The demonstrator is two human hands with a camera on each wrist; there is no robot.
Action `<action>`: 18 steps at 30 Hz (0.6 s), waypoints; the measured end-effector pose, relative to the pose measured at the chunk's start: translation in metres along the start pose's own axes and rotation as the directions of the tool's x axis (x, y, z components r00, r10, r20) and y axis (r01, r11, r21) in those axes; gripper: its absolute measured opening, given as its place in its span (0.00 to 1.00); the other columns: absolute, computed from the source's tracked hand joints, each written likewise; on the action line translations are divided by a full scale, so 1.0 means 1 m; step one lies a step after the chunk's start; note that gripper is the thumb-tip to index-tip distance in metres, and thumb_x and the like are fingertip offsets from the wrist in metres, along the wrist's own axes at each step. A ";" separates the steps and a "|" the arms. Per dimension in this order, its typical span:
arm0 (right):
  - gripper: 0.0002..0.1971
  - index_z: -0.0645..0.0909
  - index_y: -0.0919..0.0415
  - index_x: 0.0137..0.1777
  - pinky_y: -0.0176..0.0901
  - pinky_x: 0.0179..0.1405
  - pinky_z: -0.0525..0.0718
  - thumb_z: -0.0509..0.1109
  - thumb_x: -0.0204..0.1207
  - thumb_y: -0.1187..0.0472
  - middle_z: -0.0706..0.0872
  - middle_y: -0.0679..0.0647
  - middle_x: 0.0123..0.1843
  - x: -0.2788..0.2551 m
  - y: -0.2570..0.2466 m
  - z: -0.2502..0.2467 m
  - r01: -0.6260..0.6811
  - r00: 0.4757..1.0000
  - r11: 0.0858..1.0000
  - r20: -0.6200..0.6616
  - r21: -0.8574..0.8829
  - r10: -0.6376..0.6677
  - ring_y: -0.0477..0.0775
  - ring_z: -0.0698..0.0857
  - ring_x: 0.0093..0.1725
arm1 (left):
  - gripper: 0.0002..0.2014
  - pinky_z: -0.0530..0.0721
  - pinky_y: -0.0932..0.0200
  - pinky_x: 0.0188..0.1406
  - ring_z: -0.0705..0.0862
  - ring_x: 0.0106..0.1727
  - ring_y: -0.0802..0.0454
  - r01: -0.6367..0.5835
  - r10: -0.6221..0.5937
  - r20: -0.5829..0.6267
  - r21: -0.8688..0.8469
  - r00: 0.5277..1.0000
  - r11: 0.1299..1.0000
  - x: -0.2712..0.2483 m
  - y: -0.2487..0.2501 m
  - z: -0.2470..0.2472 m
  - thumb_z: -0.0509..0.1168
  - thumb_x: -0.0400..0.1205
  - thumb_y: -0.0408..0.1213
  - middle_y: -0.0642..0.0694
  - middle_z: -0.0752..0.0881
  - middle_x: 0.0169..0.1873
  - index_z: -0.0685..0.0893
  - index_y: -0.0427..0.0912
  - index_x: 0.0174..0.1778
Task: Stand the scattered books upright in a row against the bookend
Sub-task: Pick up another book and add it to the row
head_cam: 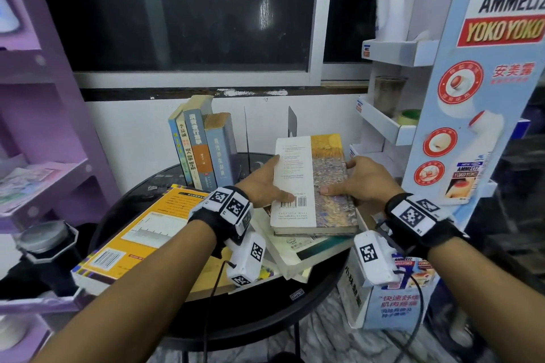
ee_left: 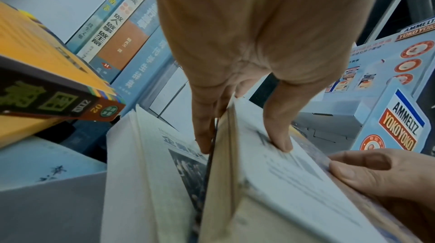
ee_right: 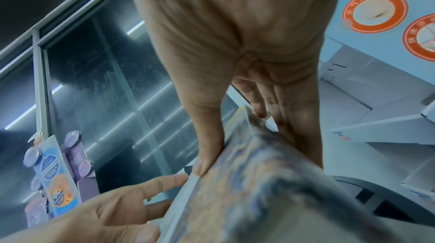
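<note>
A thick book (head_cam: 306,168) with a white back cover and a painted spine side lies atop a pile on the round black table (head_cam: 265,312). My left hand (head_cam: 280,178) grips its left edge, thumb on top and fingers beneath (ee_left: 204,142). My right hand (head_cam: 339,178) grips its right edge, thumb (ee_right: 202,167) on the cover. Several books (head_cam: 203,150) stand upright at the back left, leaning slightly. Beside them stands a thin dark bookend (head_cam: 246,132), with a second plate (head_cam: 292,122) further right. A yellow book (head_cam: 138,236) lies flat at the front left. A white book (head_cam: 298,247) lies under the held one.
A purple shelf unit (head_cam: 44,127) stands at the left. A blue display stand (head_cam: 460,97) with white trays crowds the table's right side, with a printed carton (head_cam: 392,303) below it. A window and wall run behind the table.
</note>
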State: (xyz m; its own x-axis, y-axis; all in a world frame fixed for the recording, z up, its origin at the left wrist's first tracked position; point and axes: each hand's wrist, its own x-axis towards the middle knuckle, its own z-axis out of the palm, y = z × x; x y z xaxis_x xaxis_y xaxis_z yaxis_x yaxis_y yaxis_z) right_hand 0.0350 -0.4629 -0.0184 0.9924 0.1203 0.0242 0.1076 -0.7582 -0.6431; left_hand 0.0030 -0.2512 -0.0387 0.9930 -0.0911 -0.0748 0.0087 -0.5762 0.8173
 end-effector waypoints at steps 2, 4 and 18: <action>0.36 0.75 0.57 0.58 0.53 0.49 0.89 0.88 0.54 0.47 0.88 0.53 0.49 0.002 -0.003 0.002 0.014 0.999 0.998 -0.046 0.053 -0.012 0.52 0.87 0.46 | 0.52 0.75 0.56 0.66 0.76 0.64 0.55 -0.028 0.026 -0.064 -0.037 0.998 0.999 0.001 0.000 -0.004 0.74 0.74 0.26 0.49 0.74 0.73 0.45 0.44 0.85; 0.40 0.74 0.59 0.62 0.54 0.53 0.88 0.89 0.52 0.47 0.88 0.52 0.50 0.004 -0.005 0.005 0.034 0.996 0.994 -0.080 0.103 -0.026 0.51 0.87 0.48 | 0.55 0.75 0.48 0.71 0.78 0.68 0.50 -0.068 0.058 -0.140 -0.074 0.988 0.995 0.004 -0.001 -0.007 0.76 0.71 0.28 0.47 0.73 0.75 0.45 0.47 0.85; 0.46 0.68 0.56 0.68 0.42 0.49 0.78 0.89 0.53 0.49 0.85 0.54 0.60 -0.001 -0.031 0.034 0.284 0.938 0.945 -0.252 0.163 -0.239 0.52 0.83 0.57 | 0.39 0.77 0.36 0.68 0.82 0.65 0.46 -0.316 0.112 -0.380 -0.531 0.918 0.786 0.017 -0.011 -0.021 0.74 0.74 0.44 0.48 0.81 0.68 0.57 0.59 0.76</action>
State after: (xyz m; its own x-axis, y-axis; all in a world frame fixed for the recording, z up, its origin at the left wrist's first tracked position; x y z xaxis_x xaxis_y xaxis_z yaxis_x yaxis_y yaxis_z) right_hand 0.0288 -0.4179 -0.0249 0.9200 0.1323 0.3689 0.3740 -0.5776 -0.7256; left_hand 0.0223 -0.2294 -0.0369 0.9575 0.1600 0.2401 -0.2444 0.0071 0.9697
